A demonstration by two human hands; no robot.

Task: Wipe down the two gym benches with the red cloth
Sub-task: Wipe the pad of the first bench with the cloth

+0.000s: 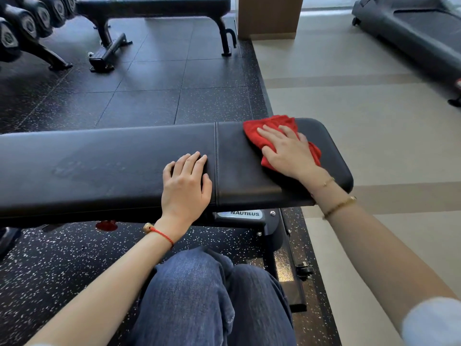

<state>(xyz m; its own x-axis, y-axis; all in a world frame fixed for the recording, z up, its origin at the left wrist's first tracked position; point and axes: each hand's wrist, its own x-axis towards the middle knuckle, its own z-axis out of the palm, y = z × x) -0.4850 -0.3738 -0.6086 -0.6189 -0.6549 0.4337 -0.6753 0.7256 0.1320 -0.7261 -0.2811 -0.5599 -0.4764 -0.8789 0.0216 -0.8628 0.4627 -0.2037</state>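
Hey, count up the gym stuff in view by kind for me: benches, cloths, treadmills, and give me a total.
Benches: 2, near bench and far bench
Red cloth: 1, under the right hand
Treadmill: 1
Total: 4

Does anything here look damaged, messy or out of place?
Nothing stands out. The near bench looks intact, with only a faint smudge on its pad left of the left hand. The right hand presses the red cloth flat on it. The far bench stands upright.
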